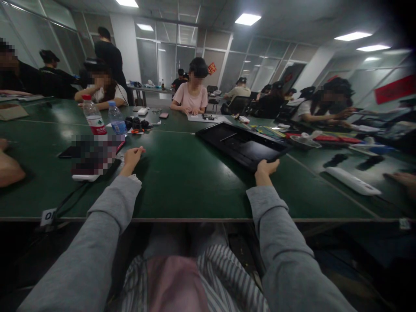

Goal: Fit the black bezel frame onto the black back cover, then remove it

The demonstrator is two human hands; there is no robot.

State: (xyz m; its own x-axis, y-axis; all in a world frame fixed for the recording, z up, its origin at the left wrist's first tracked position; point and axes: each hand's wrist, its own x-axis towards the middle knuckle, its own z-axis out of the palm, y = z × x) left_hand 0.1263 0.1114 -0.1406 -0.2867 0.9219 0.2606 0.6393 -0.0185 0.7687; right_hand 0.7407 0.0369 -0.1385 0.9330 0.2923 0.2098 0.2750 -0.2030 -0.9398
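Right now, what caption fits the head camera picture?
Right grip holds a black tray by one corner at a green table.

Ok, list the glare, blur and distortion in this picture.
Head view: ceiling lights blow out white; the black tray in the right hand carries a pale sheen; blocky pixelation hides detail beside the left hand; edges look stretched and soft; the upper right corner goes dark.
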